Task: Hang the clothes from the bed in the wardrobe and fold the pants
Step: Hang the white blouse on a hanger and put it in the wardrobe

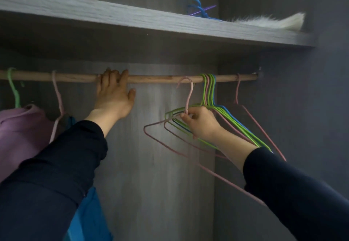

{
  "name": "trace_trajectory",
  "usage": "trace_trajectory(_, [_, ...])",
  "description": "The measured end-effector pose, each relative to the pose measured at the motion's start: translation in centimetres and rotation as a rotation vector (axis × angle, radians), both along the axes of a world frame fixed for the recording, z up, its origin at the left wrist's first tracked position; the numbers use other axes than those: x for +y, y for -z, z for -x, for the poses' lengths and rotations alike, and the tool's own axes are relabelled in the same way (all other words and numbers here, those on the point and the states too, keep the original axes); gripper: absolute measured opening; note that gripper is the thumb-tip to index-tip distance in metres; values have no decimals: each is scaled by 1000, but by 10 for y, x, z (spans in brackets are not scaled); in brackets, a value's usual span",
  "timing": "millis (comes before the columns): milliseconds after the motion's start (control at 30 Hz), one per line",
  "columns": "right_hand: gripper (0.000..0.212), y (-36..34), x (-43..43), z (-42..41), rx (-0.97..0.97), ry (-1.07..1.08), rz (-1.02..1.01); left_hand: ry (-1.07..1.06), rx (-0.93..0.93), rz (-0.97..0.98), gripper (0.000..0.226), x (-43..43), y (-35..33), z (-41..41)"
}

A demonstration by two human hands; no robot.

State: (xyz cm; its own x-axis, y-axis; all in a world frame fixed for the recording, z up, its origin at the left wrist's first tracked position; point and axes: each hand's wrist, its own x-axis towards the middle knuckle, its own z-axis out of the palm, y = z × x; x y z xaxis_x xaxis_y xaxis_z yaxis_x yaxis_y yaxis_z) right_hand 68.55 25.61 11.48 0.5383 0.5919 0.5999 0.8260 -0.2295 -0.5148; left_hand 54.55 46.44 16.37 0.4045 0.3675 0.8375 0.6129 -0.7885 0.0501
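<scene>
Mid-frame, the left hand (113, 97) holds the wooden rod (160, 79). At its right, the right hand (203, 124) pinches a pink hanger (190, 93), just beside the green hangers (204, 89).

Both arms reach up, sleeves dark. The left hand (113, 97) hooks its fingers over the rail (160, 79), thumb spread. The right hand (202, 123) pinches a pink hanger (189, 97).
</scene>
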Motion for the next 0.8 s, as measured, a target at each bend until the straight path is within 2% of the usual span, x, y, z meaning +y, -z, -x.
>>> trace_trajectory(133, [30,27,-28,8,176,32,10,51,-44,110,68,-18,10,-9])
trace_trajectory(233, [29,46,-60,20,292,78,-19,253,-93,147,68,-56,47,-25])
trace_trajectory(333, [23,67,-105,33,330,156,-7,432,-77,233,62,-109,94,-43])
trace_trajectory(567, [30,121,-259,42,491,415,-5,967,-146,367,46,-276,182,-71])
trace_trajectory(800, [21,158,-450,56,615,590,8,1277,2,482,41,-460,250,-93])
